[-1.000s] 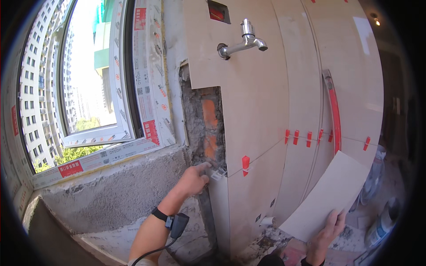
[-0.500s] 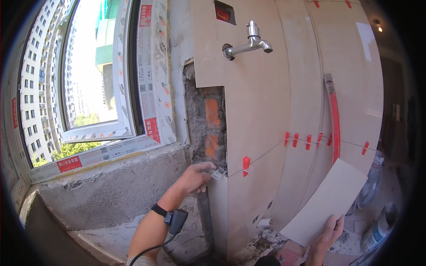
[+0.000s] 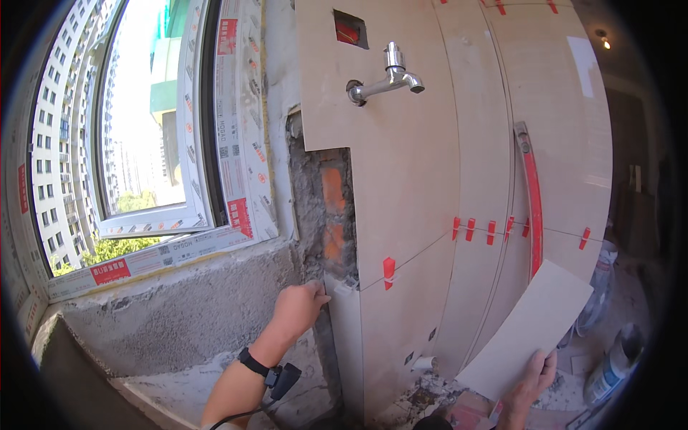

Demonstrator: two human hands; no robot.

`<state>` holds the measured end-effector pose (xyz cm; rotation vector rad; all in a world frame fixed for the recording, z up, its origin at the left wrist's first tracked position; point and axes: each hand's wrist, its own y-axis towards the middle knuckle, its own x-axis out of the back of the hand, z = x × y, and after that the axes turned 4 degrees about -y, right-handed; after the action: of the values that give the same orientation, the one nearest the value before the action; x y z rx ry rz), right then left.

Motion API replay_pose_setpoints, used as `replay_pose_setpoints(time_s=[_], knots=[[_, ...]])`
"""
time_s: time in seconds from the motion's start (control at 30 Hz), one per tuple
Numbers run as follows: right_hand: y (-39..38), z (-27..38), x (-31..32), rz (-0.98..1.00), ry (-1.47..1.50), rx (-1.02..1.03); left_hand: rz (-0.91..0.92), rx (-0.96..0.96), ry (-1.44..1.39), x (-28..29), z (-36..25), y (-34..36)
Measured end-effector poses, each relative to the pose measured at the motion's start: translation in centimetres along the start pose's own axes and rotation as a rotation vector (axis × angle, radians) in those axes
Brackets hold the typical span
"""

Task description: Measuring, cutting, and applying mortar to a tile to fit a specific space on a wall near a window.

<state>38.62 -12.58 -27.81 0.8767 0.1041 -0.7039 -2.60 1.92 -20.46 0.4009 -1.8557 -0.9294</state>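
My right hand (image 3: 536, 376) grips a cut strip of beige tile (image 3: 530, 326) by its lower right edge, holding it tilted in front of the wall. My left hand (image 3: 299, 309) is closed, its fingertips pinched beside the left edge of a narrow tile strip (image 3: 345, 326) set low on the wall. Whatever those fingers may hold is hidden. A pale, clear levelling clip (image 3: 347, 287) sits at that strip's top edge. Above it runs a gap of rough mortar and orange brick (image 3: 334, 190). A red wedge (image 3: 389, 273) sits in the joint to the right.
A chrome tap (image 3: 387, 82) juts from the tiled wall. Several red wedges line the joint, and a red level-like bar (image 3: 531, 193) leans there. To the left stand an open window (image 3: 154, 222) and rough cement sill wall (image 3: 193, 308). A bucket (image 3: 609, 376) stands lower right.
My left hand has drawn back from the clear clip, down and left, its fingers curling in. My right hand still holds the tile strip in nearly the same place. The view has shifted slightly.
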Motion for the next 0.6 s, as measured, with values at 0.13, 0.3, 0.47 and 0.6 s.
replay_pose_setpoints(time_s=[0.13, 0.3, 0.47, 0.6], knots=[[0.0, -0.8, 1.0, 0.008, -0.027, -0.021, -0.025, -0.022, 0.209, 0.9, -1.0, -0.4], [0.3, -1.3, 0.8, -0.035, -0.046, -0.036, 0.052, -0.113, 0.329, 1.0, -2.0, -0.1], [0.3, -1.5, 0.3, -0.033, -0.03, -0.034, 0.019, -0.199, 0.301, 0.8, -1.7, 0.6], [0.0, -1.8, 0.4, 0.004, -0.019, -0.046, 0.177, -0.165, 0.441, 1.5, -2.9, 1.9]])
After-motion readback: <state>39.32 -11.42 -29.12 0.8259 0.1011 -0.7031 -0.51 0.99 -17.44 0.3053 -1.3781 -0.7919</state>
